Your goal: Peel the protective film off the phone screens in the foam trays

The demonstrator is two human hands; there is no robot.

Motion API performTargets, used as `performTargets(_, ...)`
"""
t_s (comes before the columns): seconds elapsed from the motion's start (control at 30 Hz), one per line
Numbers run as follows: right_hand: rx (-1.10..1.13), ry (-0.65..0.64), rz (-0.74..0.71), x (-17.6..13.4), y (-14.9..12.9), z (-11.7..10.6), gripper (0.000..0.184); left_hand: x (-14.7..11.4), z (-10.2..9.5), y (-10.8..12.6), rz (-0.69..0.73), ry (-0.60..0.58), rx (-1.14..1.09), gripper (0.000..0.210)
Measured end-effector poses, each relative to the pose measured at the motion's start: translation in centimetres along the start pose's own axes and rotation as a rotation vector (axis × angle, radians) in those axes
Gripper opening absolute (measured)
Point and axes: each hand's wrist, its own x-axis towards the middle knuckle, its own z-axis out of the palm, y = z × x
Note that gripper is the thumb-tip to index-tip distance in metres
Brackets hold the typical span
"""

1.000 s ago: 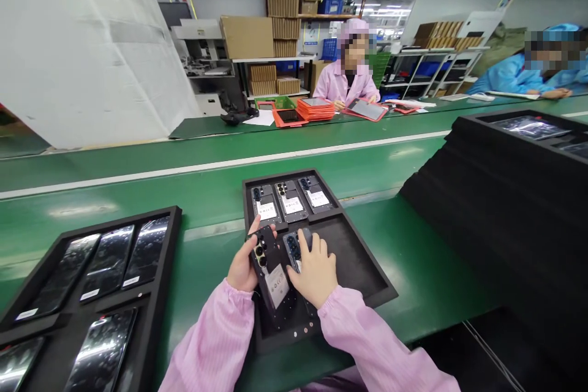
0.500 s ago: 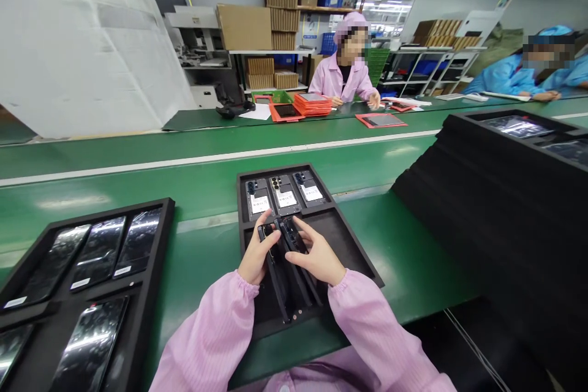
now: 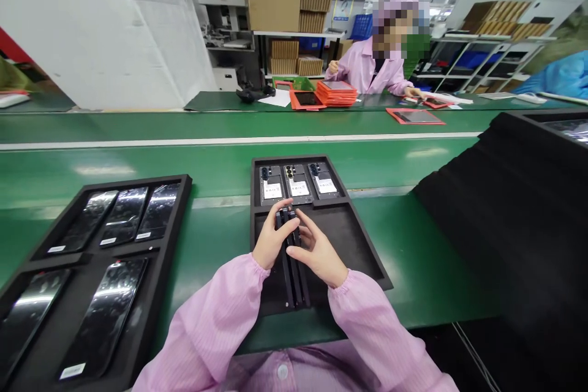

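Note:
Between my two hands, a bundle of dark phones [image 3: 294, 285] stands on its long edges, faces pressed together. My left hand [image 3: 267, 244] grips the bundle from the left, with its thumb across the top. On the other side, my right hand [image 3: 323, 259] closes its fingers and thumb on the same phones. They are over the near compartment of a black foam tray [image 3: 373, 249]. In its far compartment lie three phones with bare backs; the middle phone [image 3: 297, 185] has gold camera rings. How many phones I hold is hard to make out.
Left of me is another black tray [image 3: 180, 211] of glossy phone screens [image 3: 103, 312]. A tall pile of black trays [image 3: 482, 208] rises at the right. Across the green bench [image 3: 220, 162], a co-worker in pink [image 3: 365, 67] sits by a stack of red-edged pieces [image 3: 337, 95].
The phones, spread apart before, are now squeezed into one upright bundle, and my hands have drawn closer together. My view has turned left. The co-worker's hands have moved apart.

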Motion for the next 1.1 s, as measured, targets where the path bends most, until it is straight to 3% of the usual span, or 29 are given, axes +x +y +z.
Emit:
performTargets(0.13,-0.045,-0.166,0.078,0.1,-0.4,-0.6,0.118,0.2,0.4,0.0,-0.005,-0.036,0.001,0.033)
performTargets(0.3,-0.057,-0.173,0.042,0.4,-0.6,-0.2,0.118,0.4,0.5,-0.3,0.001,-0.043,-0.037,0.033)
performTargets(0.47,-0.045,-0.197,0.001,0.7,-1.4,1.1,0.116,0.7,-0.8,-0.4,0.094,-0.12,-0.023,0.038)
performTargets(0.67,-0.269,-0.288,0.044,3.1,-2.1,-0.2,0.131,1.8,-2.8,-0.9,0.062,-0.197,0.025,0.026)
performTargets(0.9,-0.207,-0.341,-0.125,5.0,-0.7,-0.8,0.077,1.9,-5.4,-0.9,0.017,-0.293,-0.003,0.039)
performTargets(1.1,-0.022,-0.36,-0.049,4.6,0.4,-1.4,0.065,1.3,-5.8,-0.4,0.049,-0.435,-0.071,0.05)
